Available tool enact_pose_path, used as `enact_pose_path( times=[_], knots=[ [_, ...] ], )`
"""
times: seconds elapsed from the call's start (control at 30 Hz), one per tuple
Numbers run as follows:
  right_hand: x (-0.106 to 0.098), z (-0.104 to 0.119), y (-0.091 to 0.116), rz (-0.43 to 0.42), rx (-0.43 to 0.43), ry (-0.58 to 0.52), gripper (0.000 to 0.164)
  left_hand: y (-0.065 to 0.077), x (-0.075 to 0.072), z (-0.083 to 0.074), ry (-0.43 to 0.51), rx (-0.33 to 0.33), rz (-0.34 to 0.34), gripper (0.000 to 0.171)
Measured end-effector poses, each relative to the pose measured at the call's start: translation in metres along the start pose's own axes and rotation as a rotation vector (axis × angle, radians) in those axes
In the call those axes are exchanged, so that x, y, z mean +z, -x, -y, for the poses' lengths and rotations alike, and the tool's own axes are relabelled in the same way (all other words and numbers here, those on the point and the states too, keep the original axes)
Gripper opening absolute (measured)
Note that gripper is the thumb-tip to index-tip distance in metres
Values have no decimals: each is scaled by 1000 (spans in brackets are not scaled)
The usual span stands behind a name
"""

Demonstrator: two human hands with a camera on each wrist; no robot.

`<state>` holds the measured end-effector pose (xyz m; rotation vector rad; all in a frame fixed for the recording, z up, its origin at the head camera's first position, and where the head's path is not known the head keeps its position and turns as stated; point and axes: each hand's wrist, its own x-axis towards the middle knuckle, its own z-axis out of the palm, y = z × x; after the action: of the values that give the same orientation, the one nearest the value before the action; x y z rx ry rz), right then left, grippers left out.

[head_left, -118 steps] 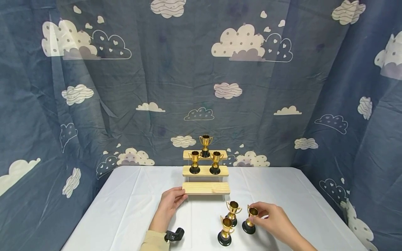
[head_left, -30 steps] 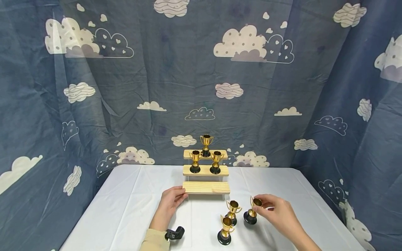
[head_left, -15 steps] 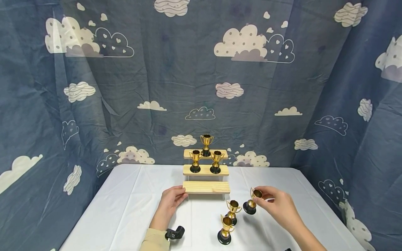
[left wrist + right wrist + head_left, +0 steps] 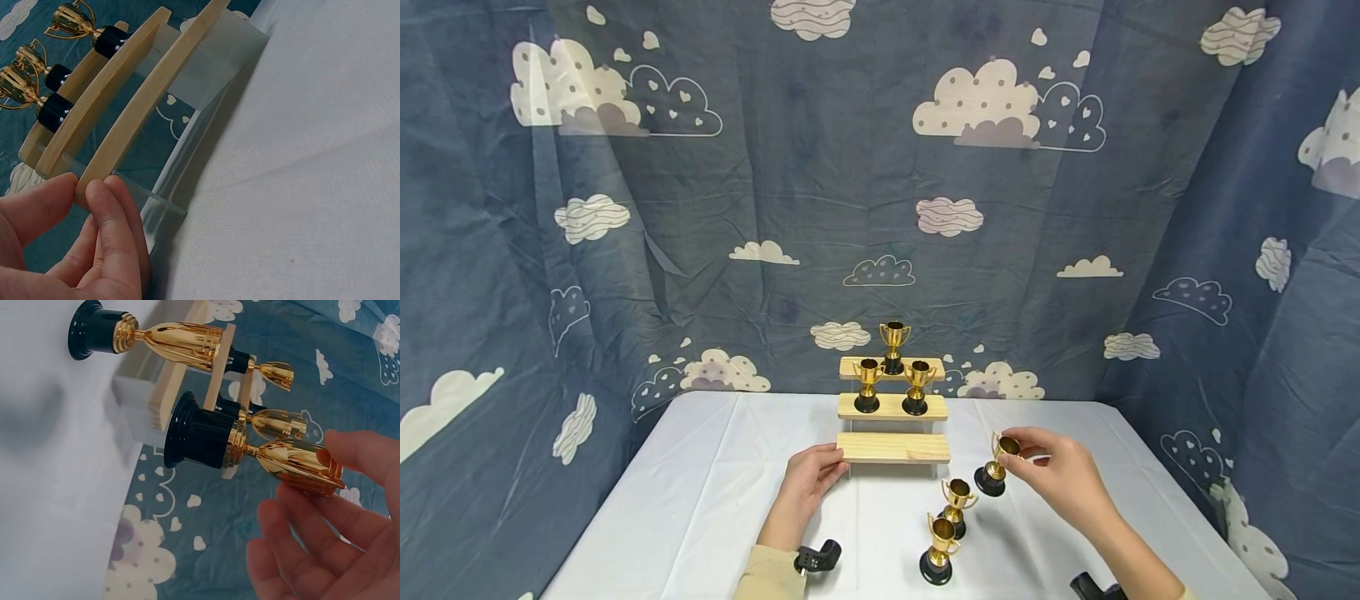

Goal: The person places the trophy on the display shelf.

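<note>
My left hand (image 4: 808, 482) pinches the left end of the lowest wooden step of a three-tier display stand (image 4: 892, 448); in the left wrist view, thumb and fingers close on the step's end (image 4: 94, 177). My right hand (image 4: 1063, 477) holds a small gold trophy cup (image 4: 992, 468) by its cup, thumb on one side and fingers on the other. In the right wrist view its black base (image 4: 199, 433) hangs free of the fingers. Two more trophies, a rear one (image 4: 957, 505) and a front one (image 4: 939, 550), stand upright on the white cloth left of this hand.
One trophy (image 4: 892, 346) stands on the stand's top step, and two, a left one (image 4: 867, 385) and a right one (image 4: 917, 387), on the middle step. A cloud-print curtain (image 4: 880, 183) hangs behind and beside the white-covered table (image 4: 730, 475).
My right hand has lifted its trophy and carried it away from me toward the stand, lately drifting slightly left. My left hand keeps its grip on the lowest step.
</note>
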<state>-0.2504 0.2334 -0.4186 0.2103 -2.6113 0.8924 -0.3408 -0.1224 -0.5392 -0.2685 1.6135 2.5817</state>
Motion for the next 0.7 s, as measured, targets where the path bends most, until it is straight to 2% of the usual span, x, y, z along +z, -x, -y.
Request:
enact_pose_path(
  times=[0.3,0.7],
  knots=[
    [1,7,-7,8,-50,-8,35,-2,-2,1,5,-16,-13,41],
    [-4,18,-22,12,-91,-6,33,-3,0,2,22,0,-10,41]
  ],
)
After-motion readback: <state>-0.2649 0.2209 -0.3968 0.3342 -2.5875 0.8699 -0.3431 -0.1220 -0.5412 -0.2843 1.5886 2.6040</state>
